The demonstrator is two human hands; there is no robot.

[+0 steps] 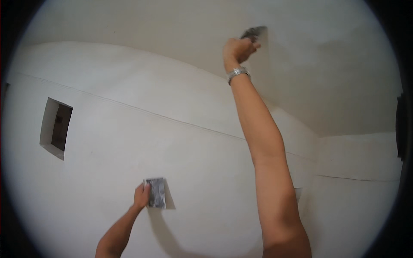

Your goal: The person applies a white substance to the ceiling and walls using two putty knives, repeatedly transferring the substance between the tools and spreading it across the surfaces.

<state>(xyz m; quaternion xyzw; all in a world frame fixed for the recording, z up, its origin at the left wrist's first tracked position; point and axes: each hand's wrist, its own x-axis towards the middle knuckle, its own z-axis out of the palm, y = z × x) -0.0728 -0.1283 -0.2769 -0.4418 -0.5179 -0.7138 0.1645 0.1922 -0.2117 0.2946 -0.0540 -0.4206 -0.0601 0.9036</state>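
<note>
My right arm reaches far up, and my right hand (239, 49), below a metal-banded wristwatch (239, 73), is closed around a putty knife (254, 32). Its dark, smeared blade is at the ceiling (185, 28); whether it touches cannot be made out. Lower down on the left, my left hand (140, 195) grips the edge of a flat rectangular metal plate (157, 193) with grey smears on its face. The plate is upright in front of the white wall (206, 172) and casts a shadow on it. Some fingers of both hands are hidden.
A rectangular opening (57, 128) is set into the wall at the left. A thin line (163, 115) runs across the wall below the ceiling. The wall meets another wall (357, 159) in a corner at the right. A dark object (401, 127) shows at the right rim.
</note>
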